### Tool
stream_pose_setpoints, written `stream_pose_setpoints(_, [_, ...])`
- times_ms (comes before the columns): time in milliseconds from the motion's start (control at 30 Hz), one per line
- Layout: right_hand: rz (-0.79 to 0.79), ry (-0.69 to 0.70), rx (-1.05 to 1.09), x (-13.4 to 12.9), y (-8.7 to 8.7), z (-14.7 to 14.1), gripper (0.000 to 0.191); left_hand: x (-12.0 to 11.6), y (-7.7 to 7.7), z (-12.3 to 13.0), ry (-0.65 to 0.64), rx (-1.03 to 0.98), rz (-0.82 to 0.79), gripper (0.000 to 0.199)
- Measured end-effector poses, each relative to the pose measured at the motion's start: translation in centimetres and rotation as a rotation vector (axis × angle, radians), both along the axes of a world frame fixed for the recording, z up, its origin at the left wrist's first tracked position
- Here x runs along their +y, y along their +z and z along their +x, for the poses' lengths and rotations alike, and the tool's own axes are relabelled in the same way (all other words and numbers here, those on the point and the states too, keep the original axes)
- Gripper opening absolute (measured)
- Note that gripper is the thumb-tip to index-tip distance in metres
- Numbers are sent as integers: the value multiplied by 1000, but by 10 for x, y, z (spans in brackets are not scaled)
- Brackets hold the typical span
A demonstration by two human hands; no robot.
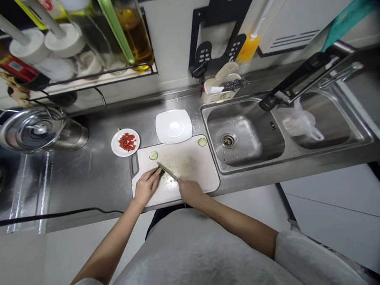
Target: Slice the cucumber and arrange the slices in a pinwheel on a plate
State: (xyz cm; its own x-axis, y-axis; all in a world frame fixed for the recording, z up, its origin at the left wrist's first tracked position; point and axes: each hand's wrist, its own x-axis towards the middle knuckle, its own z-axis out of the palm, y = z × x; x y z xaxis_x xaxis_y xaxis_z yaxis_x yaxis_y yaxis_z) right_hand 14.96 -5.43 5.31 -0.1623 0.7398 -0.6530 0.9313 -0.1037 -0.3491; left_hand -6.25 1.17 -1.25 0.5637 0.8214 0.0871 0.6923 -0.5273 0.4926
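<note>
On the white cutting board (207, 175), my left hand (146, 187) is closed over a dark green piece of cucumber (161, 173), mostly hidden under the fingers. My right hand (190, 191) grips the handle of a knife (169, 172). The blade points up and left, its tip close to my left fingertips and beside the cucumber. One cucumber slice (153, 155) lies near the board's upper left, and another pale green slice (202, 142) sits at its upper right corner. Wet spots and small bits mark the board between the hands.
Behind the board stand an empty white square plate (173, 126) and a small white plate (115, 146) of chopped red pieces. A double sink (247, 163) with a faucet (303, 76) is at right. A steel pot (73, 135) and a bottle rack (111, 74) are at left.
</note>
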Motion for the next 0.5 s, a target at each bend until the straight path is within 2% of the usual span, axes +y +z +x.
stream_pose_setpoints(100, [31, -2, -51, -3, 6, 3, 31, -3, 2, 3, 39, 8, 1, 35])
stream_pose_setpoints(233, [126, -21, -141, -7, 17, 12, 39, -4, 6, 6, 134, 7, -33, 35])
stream_pose_setpoints(367, [249, -10, -195, -12, 17, 22, 46, 4, 14, 12, 256, -55, -49, 40])
stream_pose_setpoints(500, [307, 29, -232, -16, 14, 27, 49, 17, 21, 22, 227, -111, -28, 38])
